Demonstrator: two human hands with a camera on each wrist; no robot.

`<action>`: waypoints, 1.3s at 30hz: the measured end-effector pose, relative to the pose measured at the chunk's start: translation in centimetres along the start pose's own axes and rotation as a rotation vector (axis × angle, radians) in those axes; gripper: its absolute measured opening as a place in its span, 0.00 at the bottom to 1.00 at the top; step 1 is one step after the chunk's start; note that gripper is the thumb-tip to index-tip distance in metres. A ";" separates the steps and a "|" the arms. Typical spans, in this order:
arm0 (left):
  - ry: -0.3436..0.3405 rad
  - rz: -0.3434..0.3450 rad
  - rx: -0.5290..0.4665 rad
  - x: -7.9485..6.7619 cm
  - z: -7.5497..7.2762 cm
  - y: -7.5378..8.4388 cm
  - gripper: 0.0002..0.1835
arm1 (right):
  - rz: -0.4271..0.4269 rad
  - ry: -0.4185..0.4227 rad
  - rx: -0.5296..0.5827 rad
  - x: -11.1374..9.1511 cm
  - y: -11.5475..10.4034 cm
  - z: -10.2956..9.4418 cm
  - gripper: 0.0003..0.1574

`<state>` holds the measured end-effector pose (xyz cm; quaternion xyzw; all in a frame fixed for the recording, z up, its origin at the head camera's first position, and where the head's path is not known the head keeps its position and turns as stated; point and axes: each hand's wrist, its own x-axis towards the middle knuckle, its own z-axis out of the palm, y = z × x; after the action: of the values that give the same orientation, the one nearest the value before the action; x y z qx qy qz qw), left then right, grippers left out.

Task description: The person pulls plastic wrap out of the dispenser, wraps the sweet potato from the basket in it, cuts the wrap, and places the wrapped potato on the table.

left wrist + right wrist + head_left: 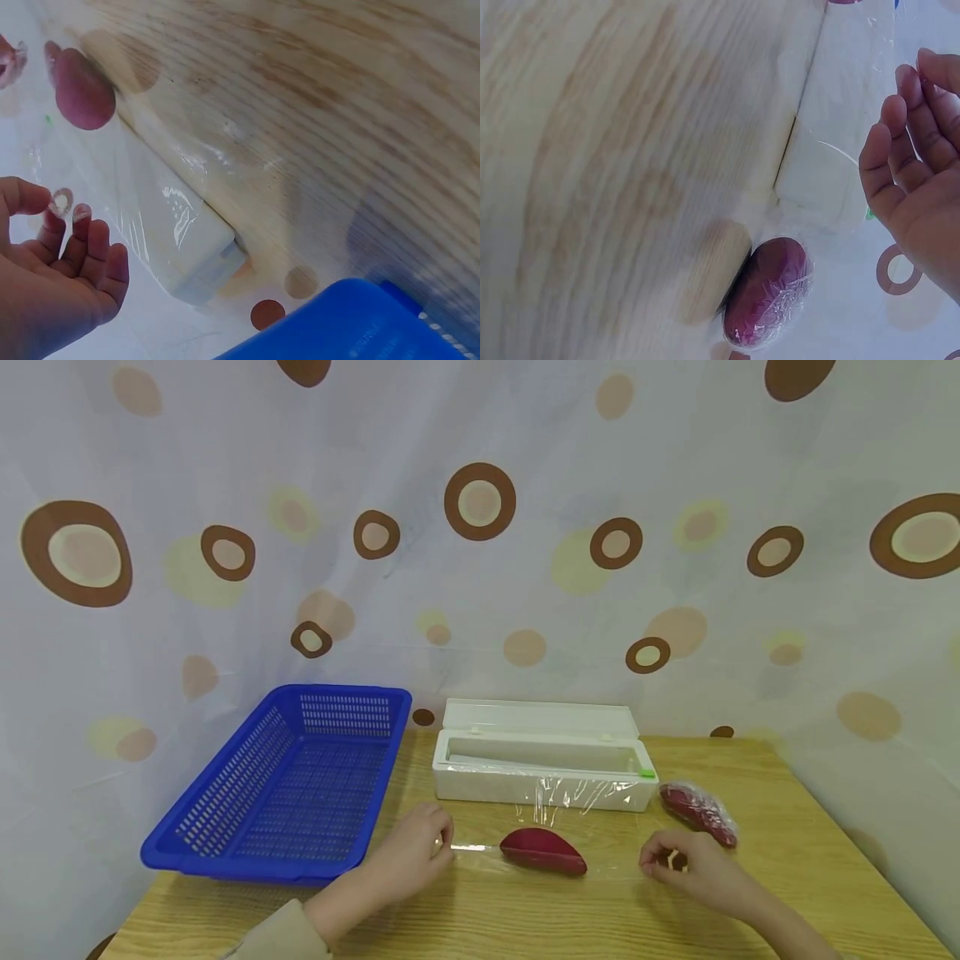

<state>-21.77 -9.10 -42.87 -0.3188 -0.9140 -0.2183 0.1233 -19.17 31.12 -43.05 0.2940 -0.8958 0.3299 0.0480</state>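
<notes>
Red tubers (pixel 542 841) number two: one before the lone white box (pixel 480 788), which holds something pale (pixel 498 762), one wrapped tuber (pixel 697 812) right of it, left hand (pixel 414 852) and right hand (pixel 696 867) both pinching clear film (pixel 475 847), one blue basket (pixel 255 867) left of it.

Film (pixel 546 814), white box (pixel 468 786) block rear; near tabletop (pixel 540 922) passable.

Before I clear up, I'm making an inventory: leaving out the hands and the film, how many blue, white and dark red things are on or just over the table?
Blue: 1, basket
White: 1, box
Dark red: 2, wrapped piece and front piece
Total: 4
</notes>
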 end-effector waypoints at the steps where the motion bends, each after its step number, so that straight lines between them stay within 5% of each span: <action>1: 0.013 -0.008 0.007 0.1 0.0 0.1 0.07 | 0.010 0.013 -0.012 0.1 -0.1 -0.1 0.07; 25: 0.090 -0.147 0.067 2.5 0.8 0.3 0.06 | 0.194 0.105 -0.132 2.5 -0.1 -0.6 0.03; 39: 0.135 -0.234 0.165 3.5 2.0 -0.2 0.07 | 0.176 0.092 -0.169 4.2 0.9 -0.4 0.02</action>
<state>-24.72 -6.44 -43.37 -0.1835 -0.9494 -0.1765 0.1838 -23.17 29.85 -42.11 0.1938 -0.9394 0.2696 0.0847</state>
